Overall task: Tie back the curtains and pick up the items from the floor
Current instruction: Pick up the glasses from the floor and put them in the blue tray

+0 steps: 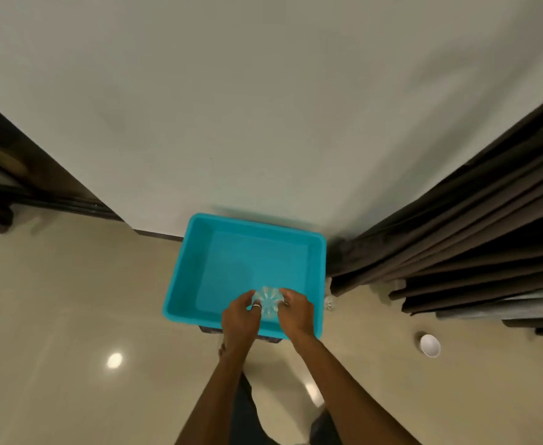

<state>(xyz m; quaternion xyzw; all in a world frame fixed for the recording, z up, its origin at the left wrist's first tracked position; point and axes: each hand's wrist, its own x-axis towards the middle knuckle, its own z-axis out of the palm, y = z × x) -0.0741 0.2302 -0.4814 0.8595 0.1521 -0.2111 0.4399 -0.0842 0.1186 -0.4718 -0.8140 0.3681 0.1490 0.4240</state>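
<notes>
A turquoise plastic tub [180, 274] stands on the floor against the wall. Over its near edge, my left hand [239, 319] and my right hand [297, 314] together hold a clear plastic bottle [268, 301], gripped from either side with its ribbed base facing up at me. Dark brown curtains [456, 252] hang in folds at the right, their hems on the floor. A white paper cup [430, 345] lies on the tiles to the right of the tub. Another small clear item [328, 303] sits on the floor just beside the tub's right side.
Glossy beige floor tiles [71, 316] spread to the left and near side. A pale wall [263, 107] rises behind the tub. Dark wooden furniture [13, 181] fills the left edge. My legs show at the bottom.
</notes>
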